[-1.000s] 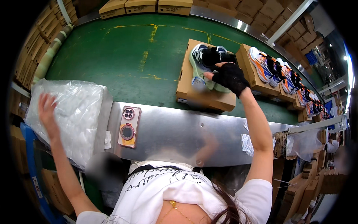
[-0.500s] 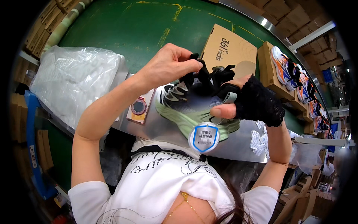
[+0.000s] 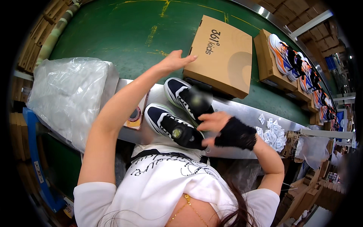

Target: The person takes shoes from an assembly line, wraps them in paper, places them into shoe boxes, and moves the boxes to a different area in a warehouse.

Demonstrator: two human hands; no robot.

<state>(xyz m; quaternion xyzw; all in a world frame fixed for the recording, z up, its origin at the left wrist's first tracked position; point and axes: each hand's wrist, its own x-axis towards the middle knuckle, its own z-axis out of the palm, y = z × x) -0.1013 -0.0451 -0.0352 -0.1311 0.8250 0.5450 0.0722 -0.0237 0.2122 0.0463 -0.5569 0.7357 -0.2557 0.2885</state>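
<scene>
Green tabletop [image 3: 113, 34] scuffed with worn yellow lines, faced along its near edge by a shiny steel strip [image 3: 240, 108]. Beyond its far right edge, heaped brown cartons [image 3: 291, 20]. On the steel, at the near edge in front of the white T-shirt [image 3: 162, 189], side by side, a far sneaker [image 3: 177, 90] and a near sneaker [image 3: 160, 119], both navy and black with white trim, toes toward the left, heels toward the right. Just beyond the pair, lying flat, a brown cardboard shoebox [image 3: 223, 56].

Hands well apart from each other. Left hand [image 3: 174, 61] bare, fingers loosely extended and holding nothing, at the left edge of the shoebox; cannot tell about contact. Right hand [image 3: 217, 125] in a black lace fingerless glove [image 3: 237, 134], slightly blurred, finger and thumb parted at the heels of the sneakers; cannot tell about touch there either.

Partly under the left forearm, a phone [image 3: 137, 115] with a ring on its case. Toward the left end of the tabletop, a bulky clear plastic bag [image 3: 72, 98]. Right along the steel, scattered white packets [image 3: 274, 136]. Toward the right edge, white, orange and blue sneakers [image 3: 279, 55] in a row atop more boxes.
</scene>
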